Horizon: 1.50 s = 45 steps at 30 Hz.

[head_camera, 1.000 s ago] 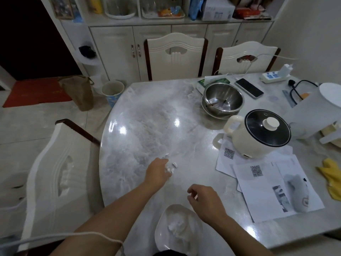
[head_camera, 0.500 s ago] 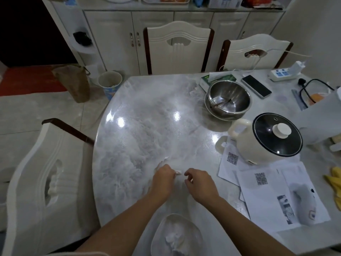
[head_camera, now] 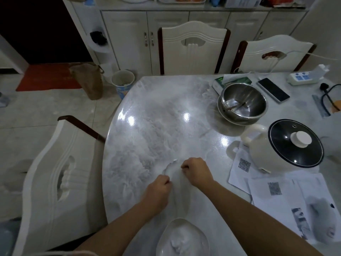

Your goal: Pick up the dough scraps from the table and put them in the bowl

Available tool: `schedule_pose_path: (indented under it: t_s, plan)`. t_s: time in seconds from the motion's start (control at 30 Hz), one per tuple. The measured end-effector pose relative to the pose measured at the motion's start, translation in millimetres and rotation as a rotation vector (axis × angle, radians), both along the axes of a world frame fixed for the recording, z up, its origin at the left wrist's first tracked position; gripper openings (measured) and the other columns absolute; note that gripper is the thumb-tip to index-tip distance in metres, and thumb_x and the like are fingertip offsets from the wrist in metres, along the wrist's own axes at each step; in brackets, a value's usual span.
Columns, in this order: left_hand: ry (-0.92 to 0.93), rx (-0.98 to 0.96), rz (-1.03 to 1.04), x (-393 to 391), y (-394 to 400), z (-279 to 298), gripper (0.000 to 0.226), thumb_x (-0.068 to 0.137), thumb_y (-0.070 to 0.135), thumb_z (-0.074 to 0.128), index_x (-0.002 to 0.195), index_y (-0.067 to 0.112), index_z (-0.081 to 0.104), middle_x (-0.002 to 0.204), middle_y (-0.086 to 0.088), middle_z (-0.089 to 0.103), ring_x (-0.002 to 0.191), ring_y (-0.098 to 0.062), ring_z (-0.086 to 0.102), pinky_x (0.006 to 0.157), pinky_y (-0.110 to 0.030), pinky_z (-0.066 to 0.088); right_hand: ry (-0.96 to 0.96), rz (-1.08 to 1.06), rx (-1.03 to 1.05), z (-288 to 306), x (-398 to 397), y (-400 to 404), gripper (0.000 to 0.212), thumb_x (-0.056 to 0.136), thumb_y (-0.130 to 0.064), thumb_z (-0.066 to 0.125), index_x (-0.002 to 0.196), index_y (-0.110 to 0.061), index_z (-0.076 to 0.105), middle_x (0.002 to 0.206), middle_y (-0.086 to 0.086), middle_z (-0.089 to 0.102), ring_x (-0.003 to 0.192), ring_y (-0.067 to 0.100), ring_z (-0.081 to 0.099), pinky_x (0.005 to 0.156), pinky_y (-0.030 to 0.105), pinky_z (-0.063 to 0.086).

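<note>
The bowl point(head_camera: 182, 237) is sitting at the near edge of the bench point(head_camera: 147, 115), its lower rim cut off by the frame, with a pale lump of dough inside. Both hands are resting knuckles-up on the floured surface just beyond it. The left hand point(head_camera: 158, 189) is curling its fingers under, so whether its grip is pinching a scrap cannot be told. The right hand point(head_camera: 196, 170) is likewise closing its fingers downward, the fingertips hidden. One thin dough scrap point(head_camera: 170, 166) is lying between the two hands, blurred and hard to separate from the flour. Farther right, two steel bowls point(head_camera: 243, 104) are nesting, one cooker point(head_camera: 284, 146) is standing, and two QR-coded sheets point(head_camera: 273, 187) are lying; their print is unreadable.
</note>
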<state>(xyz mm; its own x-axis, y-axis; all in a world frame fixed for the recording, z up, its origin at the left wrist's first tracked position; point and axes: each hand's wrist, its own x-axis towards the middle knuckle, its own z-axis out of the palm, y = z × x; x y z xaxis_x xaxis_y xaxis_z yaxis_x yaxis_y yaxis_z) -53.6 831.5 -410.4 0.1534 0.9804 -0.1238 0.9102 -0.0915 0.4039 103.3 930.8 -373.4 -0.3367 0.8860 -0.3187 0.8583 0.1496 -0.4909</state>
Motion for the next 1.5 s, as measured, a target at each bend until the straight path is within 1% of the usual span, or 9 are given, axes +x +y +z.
schedule_pose_path:
  t_s: [0.27, 0.4, 0.63, 0.8, 0.9, 1.03, 1.13, 1.2, 1.5]
  plan:
    - [-0.026, -0.035, -0.079, -14.0, 2.0, 6.5, 0.011, 0.083, 0.005, 0.063, 0.090, 0.011, 0.068, 0.099, -0.005, 0.064, 0.093, -0.019, 0.053, 0.077, -0.034, 0.054, 0.051, -0.016, 0.000, -1.6, -31.4, 16.6, 0.029, 0.090, -0.010, 0.060, 0.117, -0.017, 0.068, 0.108, 0.011, 0.072, 0.099, 0.029, 0.066, 0.090, 0.038, 0.054]
    - [-0.003, 0.018, -0.140, -22.3, -0.6, -1.7, 0.023, 0.057, 0.011, 0.087, 0.071, 0.016, 0.069, 0.070, 0.001, 0.064, 0.064, -0.014, 0.058, 0.045, -0.024, 0.049, 0.001, 0.018, 0.013, -9.6, -30.6, 12.4, 0.024, 0.088, -0.006, 0.055, 0.098, -0.014, 0.076, 0.104, 0.010, 0.070, 0.094, 0.032, 0.066, 0.082, 0.040, 0.056]
    - [-0.035, 0.069, -0.084, -18.5, 0.0, -7.0, 0.026, 0.059, -0.002, 0.082, 0.071, 0.010, 0.064, 0.071, -0.004, 0.060, 0.062, -0.019, 0.057, 0.046, -0.027, 0.047, -0.038, 0.037, 0.036, -9.5, -32.7, 14.7, 0.020, 0.085, -0.003, 0.056, 0.092, -0.013, 0.072, 0.099, 0.007, 0.068, 0.088, 0.028, 0.064, 0.078, 0.037, 0.054]
    - [-0.023, 0.100, 0.062, -28.2, 20.4, 0.8, 0.010, 0.082, -0.008, 0.060, 0.091, -0.006, 0.063, 0.137, -0.021, 0.052, 0.128, -0.036, 0.048, 0.103, -0.040, 0.045, -0.036, 0.006, 0.046, -16.2, -23.1, -0.6, 0.017, 0.079, 0.003, 0.051, 0.079, -0.009, 0.064, 0.091, 0.009, 0.063, 0.077, 0.028, 0.060, 0.068, 0.038, 0.052]
    - [-0.106, 0.154, 0.042, -37.9, 48.8, -6.8, 0.022, 0.070, -0.019, 0.064, 0.065, 0.001, 0.056, 0.140, -0.029, 0.047, 0.134, -0.048, 0.031, 0.106, -0.032, 0.034, -0.001, -0.031, 0.043, -18.5, -15.9, -9.2, 0.017, 0.082, -0.001, 0.053, 0.078, -0.011, 0.065, 0.090, 0.006, 0.065, 0.077, 0.025, 0.060, 0.067, 0.035, 0.051]
    - [-0.195, 0.075, 0.113, -32.4, 76.0, -8.5, 0.013, 0.083, -0.011, 0.058, 0.074, -0.002, 0.060, 0.147, -0.015, 0.043, 0.143, -0.026, 0.023, 0.101, -0.022, 0.035, -0.001, -0.050, 0.023, -19.2, -4.9, -20.5, 0.016, 0.084, -0.005, 0.056, 0.083, -0.014, 0.069, 0.092, 0.004, 0.066, 0.082, 0.024, 0.061, 0.073, 0.032, 0.050]
    - [-0.242, 0.076, 0.125, -31.5, 78.7, -5.5, 0.023, 0.077, -0.014, 0.061, 0.066, 0.006, 0.055, 0.106, -0.010, 0.068, 0.120, -0.024, 0.057, 0.084, -0.023, 0.048, 0.002, -0.074, 0.013, -18.4, 2.3, -28.2, 0.015, 0.085, -0.007, 0.057, 0.083, -0.015, 0.070, 0.093, 0.004, 0.066, 0.083, 0.025, 0.062, 0.073, 0.034, 0.049]
    - [-0.281, 0.125, 0.125, -33.9, 72.2, -1.1, 0.038, 0.069, -0.018, 0.061, 0.058, 0.014, 0.044, 0.069, -0.001, 0.053, 0.075, -0.016, 0.059, 0.062, -0.028, 0.048, 0.010, -0.089, 0.004, -17.2, 5.2, -32.8, 0.015, 0.085, -0.007, 0.056, 0.083, -0.014, 0.070, 0.093, 0.004, 0.067, 0.083, 0.025, 0.062, 0.074, 0.035, 0.050]
    - [0.185, 0.081, -0.104, -23.8, 24.1, 20.1, 0.008, 0.054, 0.006, 0.062, 0.049, 0.012, 0.060, 0.053, -0.004, 0.059, 0.053, -0.021, 0.062, 0.034, -0.023, 0.040, -0.020, -0.108, -0.024, -8.6, 13.7, -50.4, 0.017, 0.083, -0.006, 0.056, 0.084, -0.014, 0.071, 0.095, 0.005, 0.068, 0.086, 0.024, 0.062, 0.077, 0.034, 0.052]
